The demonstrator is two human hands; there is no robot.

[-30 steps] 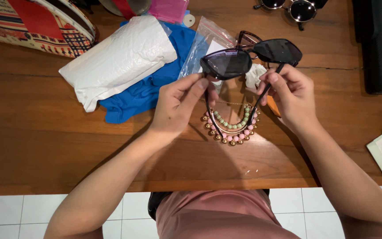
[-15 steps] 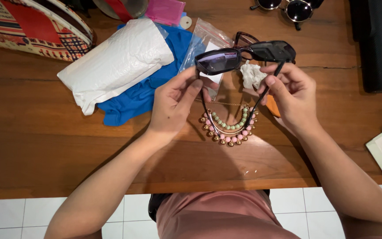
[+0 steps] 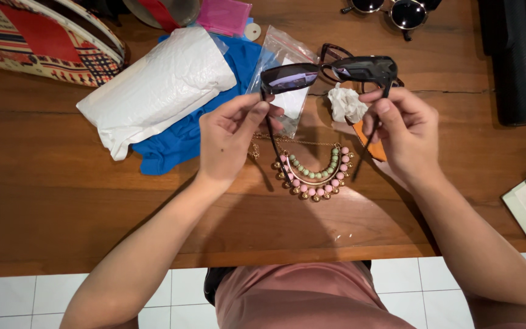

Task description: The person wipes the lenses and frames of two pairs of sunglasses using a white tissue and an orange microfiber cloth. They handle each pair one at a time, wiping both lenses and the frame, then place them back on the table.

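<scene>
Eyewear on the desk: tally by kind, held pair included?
Black sunglasses, both hands gripping the temples, left hand, right hand: 1
Round-lens sunglasses at the far edge: 1
Dark-framed glasses lying behind the held pair, partly hidden: 1
Total: 3

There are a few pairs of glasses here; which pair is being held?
The black sunglasses, gripped by both the left hand and right hand. The round-lensed pair and brown-framed pair lie on the table.
</scene>
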